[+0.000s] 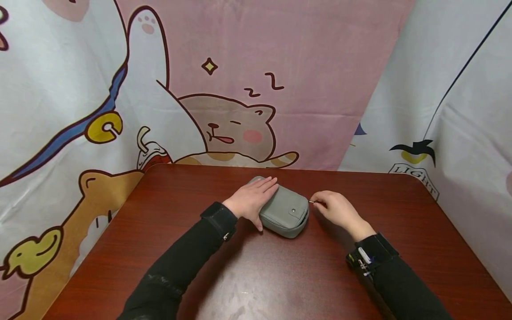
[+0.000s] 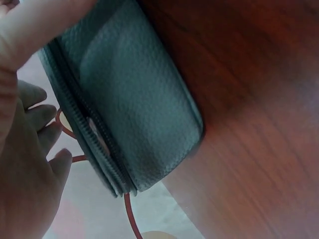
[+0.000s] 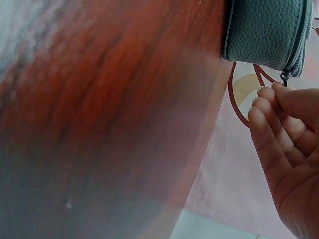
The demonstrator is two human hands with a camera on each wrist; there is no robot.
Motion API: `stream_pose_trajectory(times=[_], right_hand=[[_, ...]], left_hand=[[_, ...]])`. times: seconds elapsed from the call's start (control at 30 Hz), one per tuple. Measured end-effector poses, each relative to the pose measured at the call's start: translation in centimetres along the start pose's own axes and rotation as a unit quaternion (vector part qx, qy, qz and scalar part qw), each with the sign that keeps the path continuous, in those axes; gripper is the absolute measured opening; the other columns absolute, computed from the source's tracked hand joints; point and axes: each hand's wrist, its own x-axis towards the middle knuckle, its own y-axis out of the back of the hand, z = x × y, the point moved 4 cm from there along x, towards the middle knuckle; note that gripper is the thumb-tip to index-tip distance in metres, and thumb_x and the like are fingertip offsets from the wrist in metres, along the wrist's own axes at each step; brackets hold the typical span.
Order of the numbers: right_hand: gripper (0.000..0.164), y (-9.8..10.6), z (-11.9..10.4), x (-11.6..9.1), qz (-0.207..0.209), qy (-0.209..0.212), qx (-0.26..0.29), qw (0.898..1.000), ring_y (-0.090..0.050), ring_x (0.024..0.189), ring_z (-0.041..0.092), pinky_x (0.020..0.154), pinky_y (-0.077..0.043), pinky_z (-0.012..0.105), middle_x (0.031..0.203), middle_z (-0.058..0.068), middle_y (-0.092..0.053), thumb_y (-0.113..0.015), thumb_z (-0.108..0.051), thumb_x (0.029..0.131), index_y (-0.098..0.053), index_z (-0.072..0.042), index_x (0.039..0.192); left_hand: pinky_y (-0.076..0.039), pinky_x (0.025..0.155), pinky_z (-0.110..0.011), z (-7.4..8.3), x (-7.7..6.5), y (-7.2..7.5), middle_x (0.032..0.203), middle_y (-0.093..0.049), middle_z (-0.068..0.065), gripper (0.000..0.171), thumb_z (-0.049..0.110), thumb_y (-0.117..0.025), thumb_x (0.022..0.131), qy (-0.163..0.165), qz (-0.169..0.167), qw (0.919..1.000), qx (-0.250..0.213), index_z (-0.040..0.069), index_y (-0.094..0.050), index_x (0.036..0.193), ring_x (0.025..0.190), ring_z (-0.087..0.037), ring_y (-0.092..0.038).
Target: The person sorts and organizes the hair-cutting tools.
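Note:
A grey-green zippered pouch with a snap-button flap lies on the table. My left hand rests on its left end, fingers straight across the top and thumb spread along the near side. At the pouch's right end, my right hand pinches the small metal zipper pull between thumb and forefinger. In the left wrist view, a zipper runs along the pouch's side; its teeth stand apart in part, with something pale showing in the gap. The pouch's contents are otherwise hidden.
The dark red-brown wooden table has rounded far corners. Behind it hangs a cartoon-printed cloth, which also runs down both sides. Black sleeves with devices strapped at the wrists cover both forearms.

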Motion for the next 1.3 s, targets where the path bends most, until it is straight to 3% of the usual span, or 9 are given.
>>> stream_pose_trajectory(times=[0.57, 0.8, 1.3], right_hand=[[0.012, -0.1, 0.1, -0.2, -0.003, 0.004, -0.007, 1.000, -0.066, 0.092, 0.025, 0.081, -0.052, 0.046, 0.098, 0.004, -0.070, -0.068, -0.001, 0.091, -0.072, -0.009, 0.098], [0.011, 0.0, 0.1, -0.2, -0.004, 0.006, -0.011, 1.000, -0.066, 0.092, 0.025, 0.080, -0.052, 0.046, 0.098, 0.005, -0.070, -0.069, -0.001, 0.091, -0.072, -0.009, 0.098], [0.013, 0.3, -0.1, -0.6, -0.003, 0.017, -0.021, 1.000, -0.066, 0.088, 0.024, 0.078, -0.053, 0.044, 0.097, 0.004, -0.070, -0.069, 0.000, 0.090, -0.072, -0.009, 0.099]], left_hand=[[-0.009, 0.119, -0.036, -1.2, 1.4, 1.1, 0.165, -0.011, -0.009, 0.139, 0.063, -0.089, 0.055, 0.011, -0.085, 0.9962, 0.015, 0.006, -0.015, 0.158, 0.151, -0.022, -0.009], [-0.014, 0.118, -0.033, -1.6, 1.5, 0.5, 0.163, -0.019, -0.010, 0.135, 0.059, -0.091, 0.057, 0.003, -0.066, 0.9978, 0.008, 0.004, -0.019, 0.157, 0.150, -0.024, -0.015], [-0.030, 0.113, -0.036, -2.0, 1.8, 0.2, 0.158, -0.031, -0.008, 0.128, 0.056, -0.093, 0.055, 0.018, -0.030, 0.9992, -0.017, 0.007, -0.029, 0.155, 0.145, -0.023, -0.027]])
